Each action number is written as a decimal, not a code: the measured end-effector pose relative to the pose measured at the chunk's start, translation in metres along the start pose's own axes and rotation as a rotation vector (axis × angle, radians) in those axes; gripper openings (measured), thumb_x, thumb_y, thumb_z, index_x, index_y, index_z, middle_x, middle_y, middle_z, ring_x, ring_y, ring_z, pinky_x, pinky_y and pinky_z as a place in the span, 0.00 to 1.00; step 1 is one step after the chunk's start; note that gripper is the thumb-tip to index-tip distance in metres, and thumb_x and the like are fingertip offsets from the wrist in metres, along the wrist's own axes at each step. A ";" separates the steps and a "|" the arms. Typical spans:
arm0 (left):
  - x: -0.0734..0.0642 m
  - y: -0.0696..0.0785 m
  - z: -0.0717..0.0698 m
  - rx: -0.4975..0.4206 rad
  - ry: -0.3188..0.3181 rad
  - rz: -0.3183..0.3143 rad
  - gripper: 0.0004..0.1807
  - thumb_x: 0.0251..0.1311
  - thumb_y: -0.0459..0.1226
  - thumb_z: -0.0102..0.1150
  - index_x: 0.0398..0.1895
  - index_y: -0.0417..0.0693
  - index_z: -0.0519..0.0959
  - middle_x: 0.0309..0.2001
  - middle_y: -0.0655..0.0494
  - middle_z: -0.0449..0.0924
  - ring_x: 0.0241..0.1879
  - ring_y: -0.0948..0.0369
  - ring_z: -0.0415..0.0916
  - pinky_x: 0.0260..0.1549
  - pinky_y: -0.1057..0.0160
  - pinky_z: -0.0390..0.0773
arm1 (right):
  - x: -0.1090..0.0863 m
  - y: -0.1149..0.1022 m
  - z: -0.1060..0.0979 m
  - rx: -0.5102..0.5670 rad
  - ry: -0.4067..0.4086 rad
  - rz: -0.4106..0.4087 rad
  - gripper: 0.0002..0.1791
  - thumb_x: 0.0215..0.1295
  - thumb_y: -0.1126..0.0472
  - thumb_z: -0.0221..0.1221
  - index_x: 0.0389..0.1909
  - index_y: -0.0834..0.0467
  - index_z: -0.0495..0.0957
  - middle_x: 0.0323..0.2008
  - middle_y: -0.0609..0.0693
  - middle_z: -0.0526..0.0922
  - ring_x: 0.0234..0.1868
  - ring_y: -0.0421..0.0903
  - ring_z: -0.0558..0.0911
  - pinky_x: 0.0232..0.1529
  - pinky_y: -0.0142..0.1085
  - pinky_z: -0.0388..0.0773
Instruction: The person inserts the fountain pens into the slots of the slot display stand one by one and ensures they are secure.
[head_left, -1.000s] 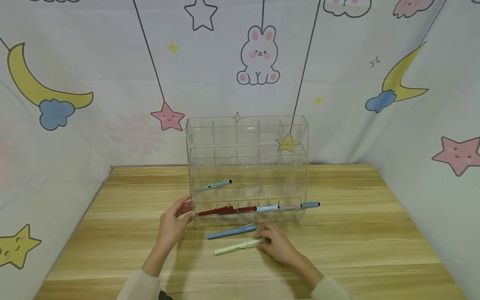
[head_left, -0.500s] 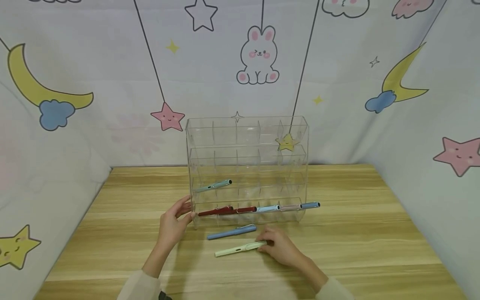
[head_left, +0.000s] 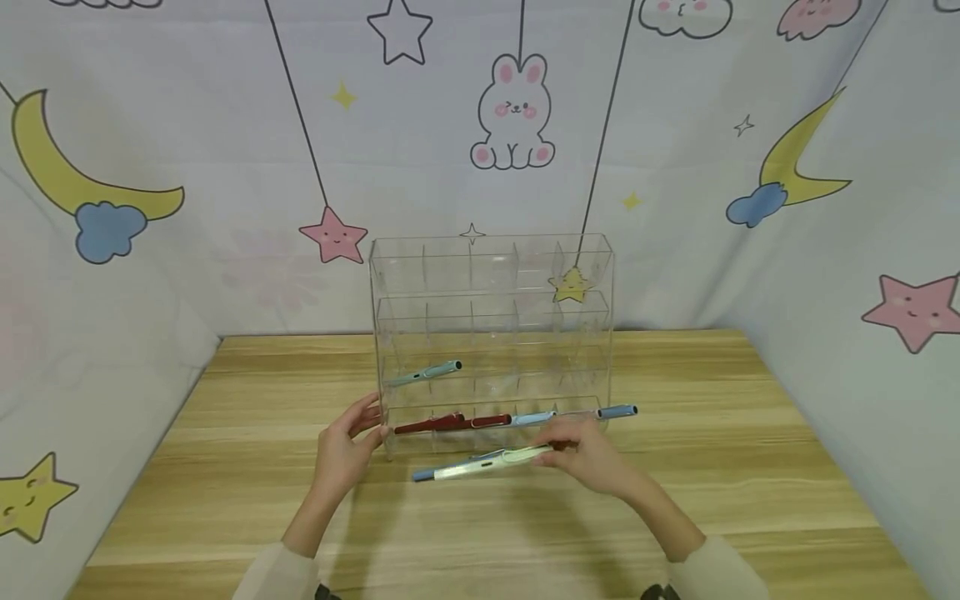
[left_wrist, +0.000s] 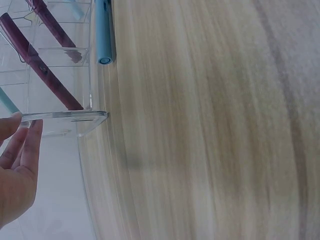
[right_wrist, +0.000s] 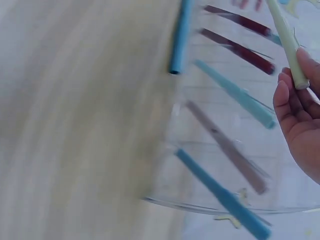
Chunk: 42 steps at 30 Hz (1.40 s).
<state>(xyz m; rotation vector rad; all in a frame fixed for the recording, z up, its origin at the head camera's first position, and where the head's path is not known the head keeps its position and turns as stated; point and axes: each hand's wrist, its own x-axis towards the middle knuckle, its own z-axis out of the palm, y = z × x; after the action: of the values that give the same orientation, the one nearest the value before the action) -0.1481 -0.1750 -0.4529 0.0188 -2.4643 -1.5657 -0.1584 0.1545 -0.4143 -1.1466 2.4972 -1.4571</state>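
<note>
My left hand point(head_left: 347, 443) grips the left side wall of a clear acrylic pen rack point(head_left: 448, 275), thumb on one face and fingers on the other. Between thumb and fingers, my right hand point(head_left: 588, 458) pinches one end of a pale green pen point(head_left: 483, 463). This pen is raised in front of the rack and overlaps a blue pen point(left_wrist: 103, 35) lying on the table. Along the bottom tier rest two dark red pens point(head_left: 427, 423), a light blue pen point(head_left: 534, 417), a pinkish pen point(right_wrist: 227, 145) and another blue pen point(head_left: 618, 411). The right hand partly hides the pinkish one.
A grey-green pen point(head_left: 423, 374) lies in a higher tier, at the left. The rack stands on a wood-grain table point(head_left: 675, 492). Behind it hangs a white cloth point(head_left: 420, 150) printed with a rabbit, stars and moons.
My right hand has lifted the pale green pen off the table and carried it up and forward, towards the rack. The left hand keeps its hold on the rack.
</note>
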 end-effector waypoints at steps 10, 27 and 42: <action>-0.001 0.000 -0.001 -0.010 -0.004 -0.008 0.28 0.52 0.23 0.60 0.59 0.39 0.69 0.47 0.39 0.77 0.46 0.48 0.76 0.40 0.64 0.79 | 0.028 -0.022 -0.045 -0.167 0.154 0.173 0.06 0.55 0.65 0.63 0.34 0.61 0.83 0.31 0.49 0.79 0.25 0.41 0.70 0.24 0.29 0.70; -0.001 0.001 -0.001 -0.025 -0.005 -0.007 0.28 0.51 0.22 0.59 0.58 0.38 0.70 0.47 0.38 0.77 0.46 0.48 0.76 0.40 0.64 0.79 | 0.079 -0.025 -0.021 -0.306 0.159 0.287 0.12 0.56 0.61 0.63 0.39 0.63 0.81 0.27 0.48 0.78 0.28 0.43 0.74 0.29 0.34 0.73; 0.000 0.000 -0.001 0.006 0.002 0.017 0.27 0.51 0.22 0.60 0.58 0.37 0.70 0.46 0.38 0.78 0.45 0.47 0.77 0.41 0.59 0.79 | 0.100 -0.022 0.004 -0.214 0.197 0.271 0.10 0.56 0.64 0.63 0.40 0.62 0.80 0.26 0.48 0.76 0.29 0.43 0.74 0.29 0.32 0.74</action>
<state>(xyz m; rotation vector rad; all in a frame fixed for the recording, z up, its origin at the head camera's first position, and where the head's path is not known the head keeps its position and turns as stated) -0.1483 -0.1756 -0.4525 -0.0003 -2.4615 -1.5505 -0.2169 0.0845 -0.3682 -0.6736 2.8617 -1.3137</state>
